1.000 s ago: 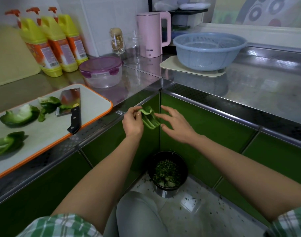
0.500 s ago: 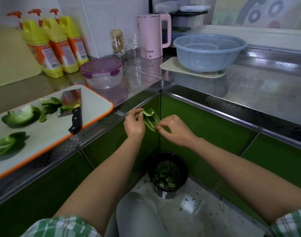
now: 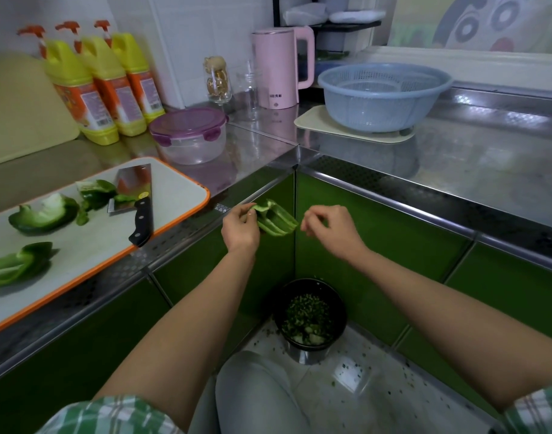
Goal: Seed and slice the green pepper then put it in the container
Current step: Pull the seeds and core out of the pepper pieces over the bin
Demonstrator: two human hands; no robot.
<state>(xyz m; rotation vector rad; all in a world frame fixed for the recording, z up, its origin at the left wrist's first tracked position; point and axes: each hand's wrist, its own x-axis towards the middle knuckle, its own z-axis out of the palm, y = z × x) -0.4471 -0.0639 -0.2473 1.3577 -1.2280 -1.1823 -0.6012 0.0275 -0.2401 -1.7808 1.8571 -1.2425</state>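
1. Over the bin [image 3: 309,311] on the floor, below the tabletop [image 3: 456,170] corner, the left hand [image 3: 240,228] is grasping one pepper piece [image 3: 276,219] by its upper edge, with the ribbed inner side facing the person
2. The right hand [image 3: 334,230] is hovering just beside the piece, apart from it, with its fingers curled; whether it is pinching a scrap of pith or seed cannot be told
3. Three more pepper pieces [image 3: 44,214] are lying on the cutting board [image 3: 174,195] beside the knife [image 3: 140,214]. The container [image 3: 188,136] is standing lidded behind the board, so slicing and loading are judged as not yet begun
4. Risk: the left hand is gripping one edge only, so a hard pull on a rib could be tearing the piece or dropping it into the bin
5. Risk: seeds could be missing the bin and scattering on the floor, where green specks are lying, if the piece is drifting off centre
6. Risk: the knife handle is lying near the board's front edge, so a returning forearm could be knocking it off
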